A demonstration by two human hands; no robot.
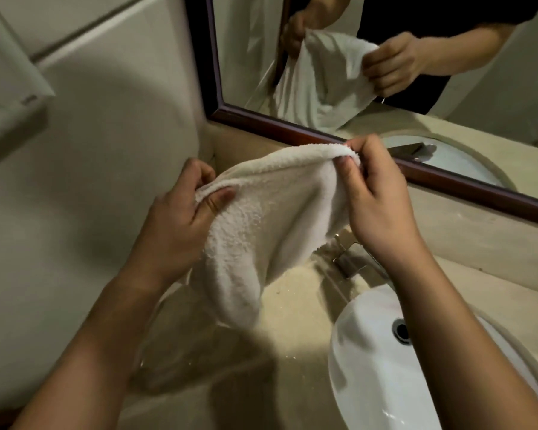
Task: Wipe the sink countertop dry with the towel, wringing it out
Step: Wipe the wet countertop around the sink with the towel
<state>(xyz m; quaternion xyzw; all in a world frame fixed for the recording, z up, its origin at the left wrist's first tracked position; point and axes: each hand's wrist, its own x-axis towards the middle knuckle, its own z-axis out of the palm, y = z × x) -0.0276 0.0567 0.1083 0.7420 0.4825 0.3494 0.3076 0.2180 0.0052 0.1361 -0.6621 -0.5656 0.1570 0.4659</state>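
I take the white oval ceramic sink basin [370, 352] as my reference. Left of and behind the basin runs the beige speckled stone countertop [292, 321], with scattered water droplets visible along its edge near the basin rim. Behind the basin, a dark wood-framed wall mirror [292, 125] sits on the counter's back edge. A chrome faucet [348, 262] stands just behind the basin, partly hidden by my right forearm.

The white terry hand towel [261, 218] hangs in the air above the countertop, left of and behind the basin, not touching the surface. My left hand [180, 218] grips its left upper edge, fingers curled over the cloth and thumb pressed on the near face. My right hand [376, 197] pinches the right upper corner between thumb and curled fingers. The towel is spread open, not twisted.

Risks, as I judge them:
- Wringing here would drop water on the countertop, since the towel hangs left of the basin, not over it.
- The right-hand hold is a corner pinch only; a wet, heavy towel could slip free.
- The hanging tail could snag the faucet when moved across.
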